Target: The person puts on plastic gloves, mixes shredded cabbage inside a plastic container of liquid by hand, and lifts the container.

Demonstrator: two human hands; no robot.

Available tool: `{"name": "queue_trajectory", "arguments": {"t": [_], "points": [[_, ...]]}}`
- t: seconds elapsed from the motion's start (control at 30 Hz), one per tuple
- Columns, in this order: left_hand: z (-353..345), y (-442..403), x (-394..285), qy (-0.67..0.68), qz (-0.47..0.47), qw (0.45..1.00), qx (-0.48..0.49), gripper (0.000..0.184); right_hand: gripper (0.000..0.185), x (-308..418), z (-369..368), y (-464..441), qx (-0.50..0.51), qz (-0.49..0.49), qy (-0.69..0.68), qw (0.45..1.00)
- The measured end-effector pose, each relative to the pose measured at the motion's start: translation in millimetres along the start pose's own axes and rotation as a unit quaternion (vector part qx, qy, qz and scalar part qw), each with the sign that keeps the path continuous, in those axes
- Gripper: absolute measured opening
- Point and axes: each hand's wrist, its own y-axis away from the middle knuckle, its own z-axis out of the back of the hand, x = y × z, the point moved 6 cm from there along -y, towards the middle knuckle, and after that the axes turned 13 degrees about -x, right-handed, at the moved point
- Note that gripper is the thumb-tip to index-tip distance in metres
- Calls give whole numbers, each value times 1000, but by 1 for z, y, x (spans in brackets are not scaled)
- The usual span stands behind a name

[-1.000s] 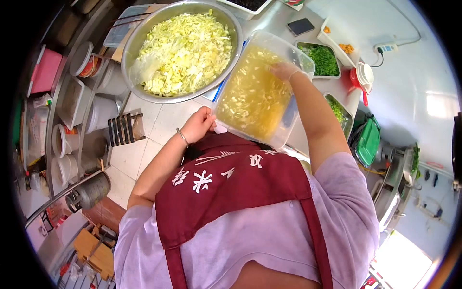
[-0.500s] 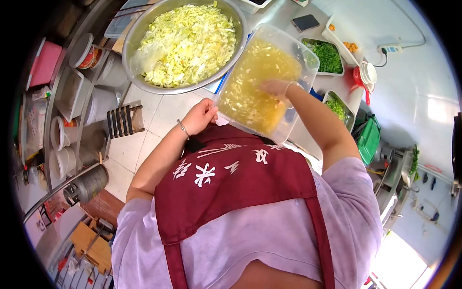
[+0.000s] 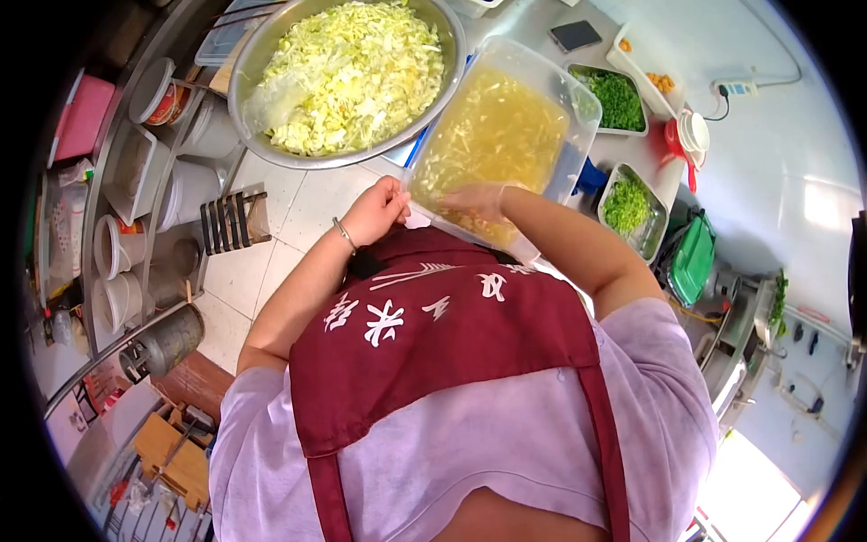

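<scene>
Toward the tub's [image 3: 585, 108] near end the right hand [image 3: 479, 200] has been drawn. At the worktop [image 3: 524, 27], beside the bowl [image 3: 242, 86], the tub is pinched at its left corner by the curled left hand [image 3: 384, 210]; the right's half-sunk grip cannot be told. Liquid [image 3: 519, 117] could be slopped out by a hasty sweep

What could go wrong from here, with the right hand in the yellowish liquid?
The right hand works close to the near side of the clear tub, so yellowish liquid might slop onto the apron. The left hand is at one corner; a hard push might shift the tub.
</scene>
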Motion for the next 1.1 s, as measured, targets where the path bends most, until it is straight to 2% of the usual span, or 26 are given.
{"name": "queue_trajectory", "arguments": {"t": [0.03, 0.07, 0.1, 0.17, 0.23, 0.27, 0.33, 0.37, 0.43, 0.53, 0.67, 0.73, 0.87, 0.93, 1.0, 1.07, 1.1], "points": [[0, 0, -1, -5, -5, 1000, 0, 17, 63, 17, -3, 1, -19, 197, 187, 962], [0, 1, -1, -6, -5, 1000, 0, 17, 63, 14, -5, 2, -19, 197, 186, 962], [0, 1, 0, -1, -2, 1000, 0, 17, 62, 22, 2, 9, -9, 83, 17, 996], [0, 1, 0, 3, 0, 1000, -1, 17, 61, 17, -1, 11, 1, -34, -153, 988], [-1, 0, 1, 7, 1, 1000, -2, 17, 51, 25, -1, 9, -50, 84, -58, 994], [-1, 0, 1, 7, 1, 1000, -1, 17, 51, 24, -4, 6, -50, 84, -58, 994], [0, 1, -1, 4, 3, 1000, -2, 17, 41, 39, 1, 14, -63, -140, -159, 975], [0, 1, -1, 4, 2, 1000, -2, 17, 41, 34, -8, 12, -63, -140, -159, 975], [-1, 0, 0, 7, 6, 1000, 0, 17, 42, 35, -3, 5, -242, 12, -132, 961], [-1, 0, 0, 8, 1, 1000, -2, 17, 42, 31, -5, 3, -218, -22, -136, 966], [-1, -1, 3, 14, -2, 1000, 1, 17, 42, 37, 2, 8, -210, -13, -102, 972], [-1, -1, 3, 7, 4, 1000, 1, 17, 44, 70, 16, 30, -152, 3, -32, 988], [-1, -1, 2, 3, 7, 1000, 1, 17, 44, 49, 5, 16, -165, -16, -76, 983], [-1, -1, 2, 6, 6, 1000, -1, 17, 45, 48, 7, 15, -189, 3, -61, 980], [0, -1, 2, 7, 7, 1000, -2, 17, 44, 5, 1, -12, -194, 24, -62, 979], [0, -1, 1, 10, 9, 1000, -3, 17, 44, 5, 14, -9, -198, 45, -62, 977], [0, 0, 0, 6, 10, 1000, -2, 17, 42, 29, 41, 12, -195, -26, -63, 978]]}}
